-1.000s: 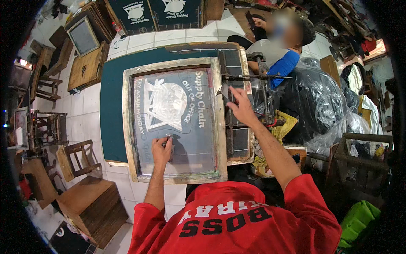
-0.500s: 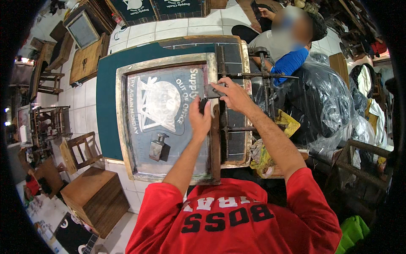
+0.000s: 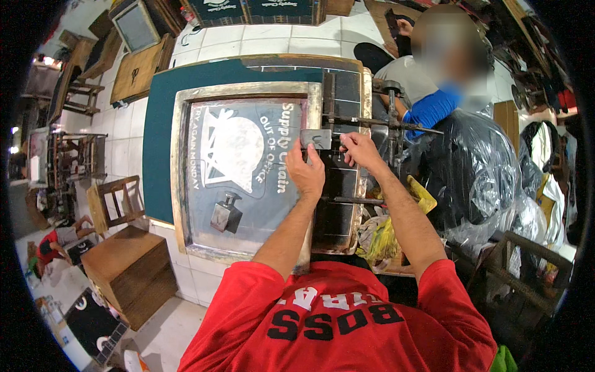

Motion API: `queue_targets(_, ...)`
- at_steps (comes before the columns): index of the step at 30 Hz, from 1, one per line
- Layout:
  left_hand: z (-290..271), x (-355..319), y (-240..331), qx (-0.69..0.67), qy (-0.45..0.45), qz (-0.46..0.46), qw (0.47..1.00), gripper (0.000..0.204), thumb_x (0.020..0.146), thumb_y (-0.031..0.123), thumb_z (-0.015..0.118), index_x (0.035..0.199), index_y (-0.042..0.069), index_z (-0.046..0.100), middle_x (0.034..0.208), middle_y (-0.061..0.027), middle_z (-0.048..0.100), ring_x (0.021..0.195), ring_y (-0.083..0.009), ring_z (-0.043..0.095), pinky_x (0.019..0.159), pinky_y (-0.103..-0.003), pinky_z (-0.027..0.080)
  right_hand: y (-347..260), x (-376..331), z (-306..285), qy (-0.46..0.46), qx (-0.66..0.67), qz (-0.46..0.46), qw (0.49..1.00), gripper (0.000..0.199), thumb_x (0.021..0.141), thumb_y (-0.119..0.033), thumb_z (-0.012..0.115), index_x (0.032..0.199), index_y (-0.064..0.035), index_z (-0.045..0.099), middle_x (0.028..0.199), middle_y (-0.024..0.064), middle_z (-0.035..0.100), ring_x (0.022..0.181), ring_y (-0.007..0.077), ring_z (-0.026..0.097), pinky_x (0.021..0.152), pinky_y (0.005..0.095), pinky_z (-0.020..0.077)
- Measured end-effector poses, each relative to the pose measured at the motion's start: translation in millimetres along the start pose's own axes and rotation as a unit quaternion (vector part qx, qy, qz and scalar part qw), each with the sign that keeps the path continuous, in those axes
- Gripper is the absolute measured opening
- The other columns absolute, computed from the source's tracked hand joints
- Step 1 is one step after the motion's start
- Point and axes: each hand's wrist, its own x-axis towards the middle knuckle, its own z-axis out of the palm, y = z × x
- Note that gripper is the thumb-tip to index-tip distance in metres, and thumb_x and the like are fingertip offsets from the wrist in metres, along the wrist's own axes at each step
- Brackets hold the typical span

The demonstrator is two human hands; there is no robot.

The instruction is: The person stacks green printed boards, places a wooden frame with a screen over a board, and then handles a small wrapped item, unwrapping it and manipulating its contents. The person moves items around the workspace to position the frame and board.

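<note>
Metal plate (one) lies grasped at left hand fingertips, beside right hand (grip indeterminable), one handled block apart.

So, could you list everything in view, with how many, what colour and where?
Framed screen: one, pale frame, centre
Flat plate: one, grey, over the screen's right edge
Handled tool: one, silvery, on the screen
Board: one, dark green, under the screen
Metal bars: several, dark, right of the screen
Plastic-wrapped bundle: at least one, black, right
Chair: one, brown, left
Board stack: one, brown, lower left
Scissors: one pair, dark, upper left
Co-worker: one, blue sleeve, upper right
Background clutter: too small to count
Red shirt: one, red, bottom
Left hand: one, bare, holding the plate
Right hand: one, bare, right of the plate
</note>
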Motion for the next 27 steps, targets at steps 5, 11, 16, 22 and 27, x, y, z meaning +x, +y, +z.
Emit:
queue_targets(5, -2.8, 2.5, 2.0, -0.006, 0.007, 0.003, 1.0, 0.036, 0.091, 0.018, 0.064, 0.123, 0.0, 0.061, 0.106, -0.0189, 0.063, 0.1, -0.0392, 0.056, 0.088, -0.049, 0.044, -13.3, -3.4, -0.7, -0.025, -0.088, -0.003, 0.996, 0.037, 0.097, -0.024, 0.064, 0.127, -0.0039, 0.055, 0.088, 0.0102, 0.069, 0.053, 0.0121, 0.059, 0.045, 0.0288, 0.0462)
queue_targets(11, -3.7, 1.0, 0.1, -0.027, 0.02, -0.035, 0.999, 0.039, 0.089, 0.022, 0.067, 0.125, 0.006, 0.064, 0.12, -0.0192, 0.058, 0.107, -0.0368, 0.055, 0.096, -0.048, 0.043, -36.9, -22.0, 10.8, 0.076, -0.379, -0.288, 0.876, 0.071, 0.071, -0.019, 0.083, 0.136, -0.0146, 0.054, 0.124, 0.0177, 0.054, 0.116, 0.0358, 0.053, 0.093, 0.0434, 0.0467)
queue_targets(16, -9.8, 0.4, -0.2, -0.098, 0.019, -0.072, 0.992, 0.055, 0.085, 0.03, 0.074, 0.131, 0.004, 0.059, 0.133, -0.0232, 0.048, 0.115, -0.0396, 0.051, 0.101, -0.05, 0.04, -42.9, -17.1, 36.5, 0.06, -0.362, -0.312, 0.877, 0.06, 0.073, -0.011, 0.077, 0.13, -0.0096, 0.056, 0.122, 0.0161, 0.057, 0.11, 0.0367, 0.058, 0.094, 0.0438, 0.0471)
queue_targets(22, -13.8, -4.7, 0.8, -0.148, 0.033, -0.027, 0.988, 0.1, 0.075, 0.044, 0.083, 0.145, -0.005, 0.03, 0.137, -0.0282, 0.044, 0.128, -0.0446, 0.042, 0.108, -0.052, 0.033, -30.3, -24.8, 24.5, 0.065, -0.211, -0.33, 0.918, 0.056, 0.071, 0.0, 0.07, 0.125, -0.0053, 0.058, 0.117, 0.0154, 0.059, 0.106, 0.0322, 0.062, 0.09, 0.038, 0.0501)
queue_targets(27, -15.3, -8.0, -1.4, -0.136, 0.04, 0.024, 0.99, 0.105, 0.07, 0.051, 0.084, 0.145, -0.003, 0.034, 0.137, -0.0269, 0.045, 0.127, -0.0438, 0.044, 0.107, -0.052, 0.033, -18.4, -42.4, 27.0, 0.019, 0.019, -0.25, 0.968, 0.055, 0.079, 0.011, 0.064, 0.131, -0.004, 0.05, 0.118, 0.0081, 0.059, 0.111, 0.0185, 0.06, 0.096, 0.0339, 0.0522)
